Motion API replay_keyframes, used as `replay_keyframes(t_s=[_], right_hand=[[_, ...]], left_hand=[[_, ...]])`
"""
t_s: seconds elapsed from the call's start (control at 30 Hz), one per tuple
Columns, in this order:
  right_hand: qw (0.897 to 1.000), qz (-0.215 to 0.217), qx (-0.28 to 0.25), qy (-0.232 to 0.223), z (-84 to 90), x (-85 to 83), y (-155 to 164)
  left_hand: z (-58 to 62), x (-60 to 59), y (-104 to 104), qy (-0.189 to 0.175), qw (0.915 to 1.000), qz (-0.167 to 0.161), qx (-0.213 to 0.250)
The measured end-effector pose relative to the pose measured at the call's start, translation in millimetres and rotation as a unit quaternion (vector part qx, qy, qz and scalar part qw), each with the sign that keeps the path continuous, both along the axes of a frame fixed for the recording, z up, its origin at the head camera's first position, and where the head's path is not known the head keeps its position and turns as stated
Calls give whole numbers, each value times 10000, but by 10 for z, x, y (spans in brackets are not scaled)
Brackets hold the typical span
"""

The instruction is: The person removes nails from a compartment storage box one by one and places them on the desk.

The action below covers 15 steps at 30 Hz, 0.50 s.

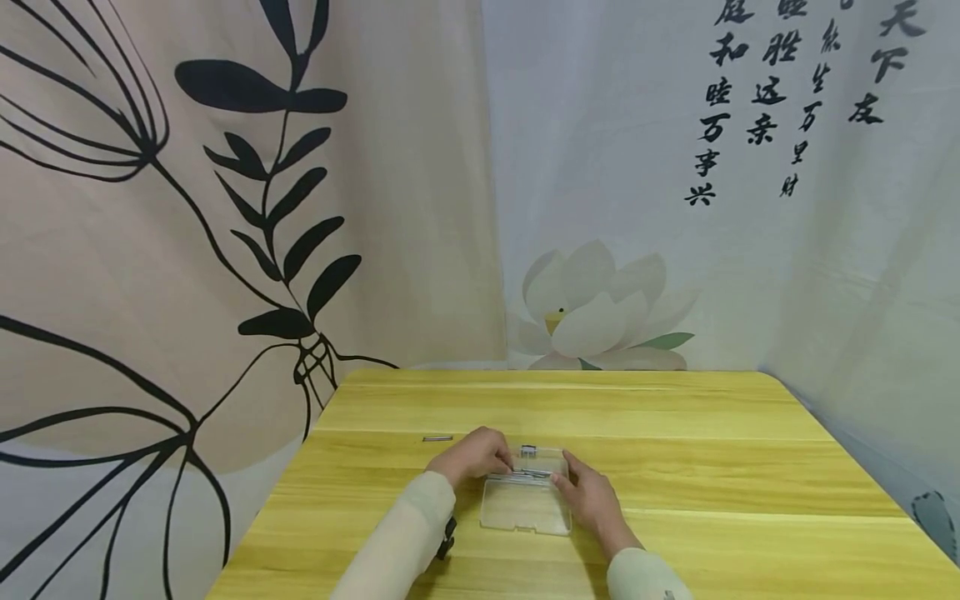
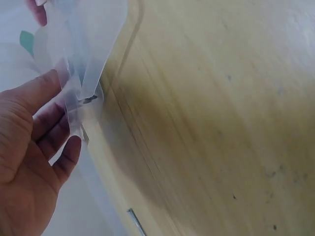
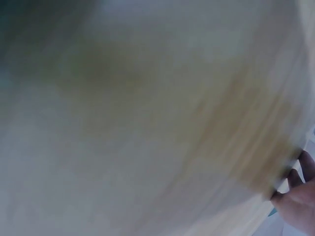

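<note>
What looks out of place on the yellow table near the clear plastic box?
One thin metal pin lies alone on the table, left of the clear box and apart from it. Both hands, left hand and right hand, hold the box.

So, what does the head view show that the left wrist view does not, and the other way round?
Only the head view shows the whole clear box lying open, the right hand at its right side, both sleeves and the printed curtains. Only the left wrist view shows the left hand's fingers close up, curled on the box edge. Both show the left hand, the box, the yellow table and a small metal pin lying apart on it.
</note>
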State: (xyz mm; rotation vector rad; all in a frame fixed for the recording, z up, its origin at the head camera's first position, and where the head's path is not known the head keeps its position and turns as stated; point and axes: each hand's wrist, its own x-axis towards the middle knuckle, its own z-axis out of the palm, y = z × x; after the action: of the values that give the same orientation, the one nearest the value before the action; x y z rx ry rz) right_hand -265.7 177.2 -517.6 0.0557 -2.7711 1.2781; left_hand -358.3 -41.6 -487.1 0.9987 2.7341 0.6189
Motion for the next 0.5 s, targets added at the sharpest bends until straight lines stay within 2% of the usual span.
replay_keyframes(t_s=[0.27,0.33,0.5], right_hand=[[10000,-23,25,7,24,-15,8],[10000,-24,56,35,25,-20,10],[9999,12,105,38,8,-18,8]], left_hand=[[58,5,65,460,9973,-175,-546],[62,3,73,478,9970,-167,-593],[26,-3,47,258,9984,-31,-497]])
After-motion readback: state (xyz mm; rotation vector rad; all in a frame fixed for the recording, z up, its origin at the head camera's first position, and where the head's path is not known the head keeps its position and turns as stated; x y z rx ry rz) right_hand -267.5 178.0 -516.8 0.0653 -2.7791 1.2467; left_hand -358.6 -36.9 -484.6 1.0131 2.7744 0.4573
